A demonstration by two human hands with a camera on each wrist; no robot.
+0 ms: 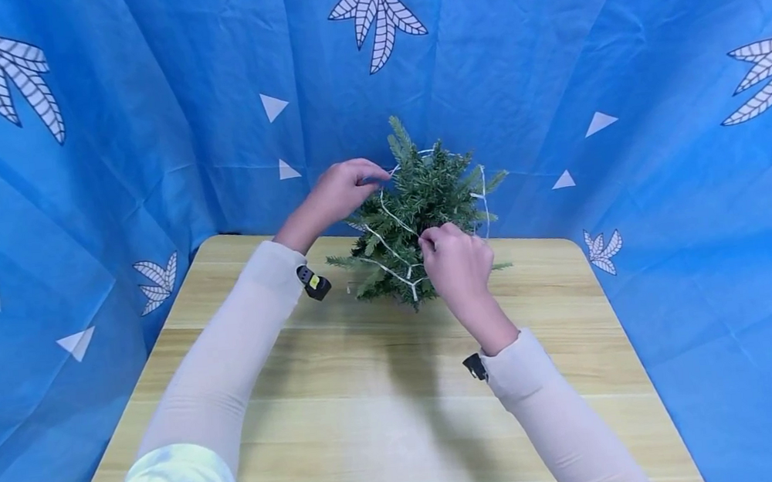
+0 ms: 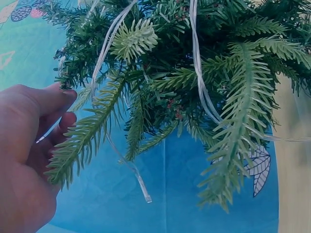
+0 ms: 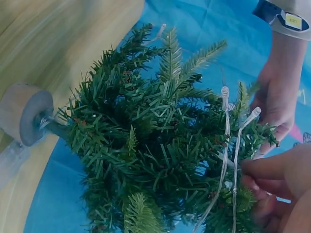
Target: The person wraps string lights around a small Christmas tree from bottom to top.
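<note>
A small artificial Christmas tree (image 1: 428, 190) stands near the back of the table, wound with clear-wired string lights (image 1: 484, 199). My left hand (image 1: 348, 189) is at its upper left side, thumb and fingertips pinching the light wire beside a branch tip. In the left wrist view, a green branch (image 2: 90, 133) crosses in front of that palm. My right hand (image 1: 456, 264) is before the tree's front, its thumb and forefinger pinching the string-light wire. In the right wrist view, two small clear bulbs (image 3: 225, 98) stick up close to those fingers.
The tree's round wooden base (image 3: 26, 112) shows in the right wrist view. The light wood table (image 1: 366, 398) has a patterned blue curtain (image 1: 226, 101) behind and on both sides. A loose bulb end (image 2: 146, 195) hangs below the branches.
</note>
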